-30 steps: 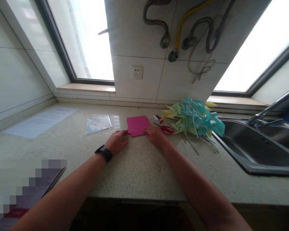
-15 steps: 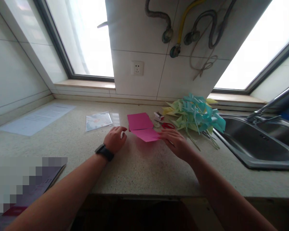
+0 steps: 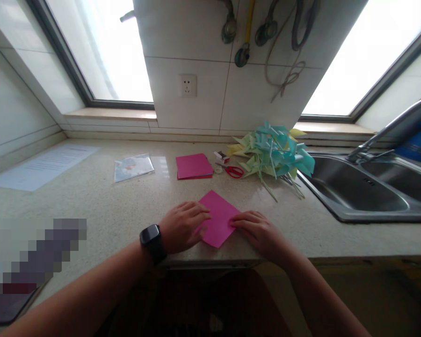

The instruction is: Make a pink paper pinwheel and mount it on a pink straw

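Note:
A square sheet of pink paper [image 3: 219,220] lies on the counter near its front edge, turned so one corner points to the wall. My left hand [image 3: 182,228], a black watch on its wrist, covers the left corner; its fingers and thumb are apart over the sheet. With closed fingertips, my right hand [image 3: 257,230] grips the right corner. Farther back sits a stack of pink paper [image 3: 194,166]. Beside it are red-handled scissors [image 3: 234,172], a roll of clear tape [image 3: 218,170] and a small box [image 3: 221,157].
Green, blue and yellow paper pinwheels [image 3: 275,152] on sticks are heaped at the back right, next to the steel sink [image 3: 337,217]. A clear packet [image 3: 134,167] and a printed sheet [image 3: 44,166] lie to the left. A partly blurred dark flat object [image 3: 24,299] is at the lower left.
The pink sheet has come off the stack toward me and now lies flat, turned cornerwise. My left hand has moved onto its left corner. The view has tilted down.

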The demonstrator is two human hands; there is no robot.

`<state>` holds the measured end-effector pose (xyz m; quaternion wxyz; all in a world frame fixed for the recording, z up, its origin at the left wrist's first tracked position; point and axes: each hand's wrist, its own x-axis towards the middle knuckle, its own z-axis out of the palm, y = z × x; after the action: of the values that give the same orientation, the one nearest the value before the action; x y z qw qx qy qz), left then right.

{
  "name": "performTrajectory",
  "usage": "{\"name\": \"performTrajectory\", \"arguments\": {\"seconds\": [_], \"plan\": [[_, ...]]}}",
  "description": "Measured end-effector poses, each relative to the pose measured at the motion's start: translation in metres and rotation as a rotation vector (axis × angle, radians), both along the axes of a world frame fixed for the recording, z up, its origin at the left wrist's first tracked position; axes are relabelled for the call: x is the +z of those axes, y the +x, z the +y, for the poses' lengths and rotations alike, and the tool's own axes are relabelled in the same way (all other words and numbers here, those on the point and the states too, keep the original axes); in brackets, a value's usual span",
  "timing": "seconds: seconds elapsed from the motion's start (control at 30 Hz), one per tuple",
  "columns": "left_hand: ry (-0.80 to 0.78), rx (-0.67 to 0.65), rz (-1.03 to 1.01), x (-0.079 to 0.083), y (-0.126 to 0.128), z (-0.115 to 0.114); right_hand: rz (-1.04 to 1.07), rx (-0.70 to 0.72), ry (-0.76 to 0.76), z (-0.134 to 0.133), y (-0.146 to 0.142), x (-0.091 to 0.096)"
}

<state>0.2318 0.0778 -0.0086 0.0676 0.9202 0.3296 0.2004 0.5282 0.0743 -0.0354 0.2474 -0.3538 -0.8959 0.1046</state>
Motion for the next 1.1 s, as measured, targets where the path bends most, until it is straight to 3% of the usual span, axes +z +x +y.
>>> {"name": "performTrajectory", "arguments": {"seconds": [0.1,0.23,0.4,0.6,0.77,1.1], "plan": [[-0.058,-0.033,0.061,0.0,0.01,-0.02,0.025,-0.02,-0.004,-0.004,-0.003,-0.001],[-0.106,-0.013,0.095,-0.011,0.007,-0.035,0.057,-0.058,-0.007,-0.012,-0.005,-0.001],[-0.123,0.008,0.087,-0.023,-0.001,-0.038,0.104,-0.054,-0.02,-0.039,-0.012,0.001],[-0.101,-0.001,0.077,-0.022,-0.002,-0.039,0.087,0.0,0.038,-0.069,-0.037,-0.008],[-0.072,-0.004,0.067,-0.023,-0.002,-0.042,0.162,0.006,0.148,-0.07,-0.051,-0.016],[-0.025,0.029,0.131,-0.027,-0.002,-0.042,0.268,-0.032,0.253,-0.069,-0.051,-0.032]]}}
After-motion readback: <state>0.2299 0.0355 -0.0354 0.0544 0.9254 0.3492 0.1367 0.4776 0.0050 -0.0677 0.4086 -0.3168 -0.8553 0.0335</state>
